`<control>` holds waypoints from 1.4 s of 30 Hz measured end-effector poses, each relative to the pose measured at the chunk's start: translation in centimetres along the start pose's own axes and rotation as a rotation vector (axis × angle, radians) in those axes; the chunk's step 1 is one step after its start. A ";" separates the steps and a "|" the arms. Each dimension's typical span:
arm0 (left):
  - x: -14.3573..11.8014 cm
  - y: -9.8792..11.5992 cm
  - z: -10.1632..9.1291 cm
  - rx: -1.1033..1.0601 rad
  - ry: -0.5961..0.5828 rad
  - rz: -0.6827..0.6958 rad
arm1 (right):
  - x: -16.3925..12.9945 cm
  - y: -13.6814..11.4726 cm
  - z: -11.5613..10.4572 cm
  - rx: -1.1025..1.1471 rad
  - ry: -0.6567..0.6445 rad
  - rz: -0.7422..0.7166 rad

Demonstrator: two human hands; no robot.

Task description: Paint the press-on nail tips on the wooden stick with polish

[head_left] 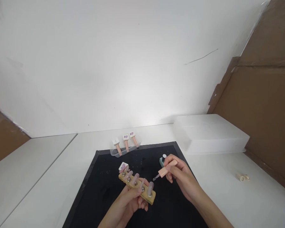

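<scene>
bright, even light; warped edges

A matt black mat (pixel 102 186) lies on a smooth white table (pixel 228 190). The nail holder (pixel 137 187) looks like pale wood with shiny metal studs, carrying glossy nail tips. The far right box (pixel 209 133) is frosted, translucent plastic. Brown cardboard (pixel 263 110) looks matt.

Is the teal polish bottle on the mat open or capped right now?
Open. The teal bottle stands upright with a bare neck, and the right hand holds its peach brush cap away from it, brush tip exposed.
</scene>
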State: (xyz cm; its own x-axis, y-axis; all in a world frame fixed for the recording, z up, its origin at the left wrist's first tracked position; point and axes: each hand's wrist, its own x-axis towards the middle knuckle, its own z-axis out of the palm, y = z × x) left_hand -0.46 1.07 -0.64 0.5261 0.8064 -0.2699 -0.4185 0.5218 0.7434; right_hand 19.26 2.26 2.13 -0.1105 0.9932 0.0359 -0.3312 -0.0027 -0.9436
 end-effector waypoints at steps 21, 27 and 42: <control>-0.6 0.6 1.4 0.093 0.127 0.035 | 0.2 0.1 -0.5 0.165 -0.115 0.217; -0.7 0.6 1.5 0.089 0.121 0.032 | 0.2 0.3 -0.3 0.042 -0.080 0.179; -0.7 0.7 1.5 0.110 0.115 0.016 | 0.3 0.8 -0.3 -0.070 -0.121 0.044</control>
State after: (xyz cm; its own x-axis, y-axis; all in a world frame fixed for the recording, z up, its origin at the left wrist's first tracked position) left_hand 0.01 0.46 0.99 0.4294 0.8441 -0.3212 -0.3390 0.4803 0.8089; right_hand 19.25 2.54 1.32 -0.2371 0.9710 0.0294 -0.2582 -0.0338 -0.9655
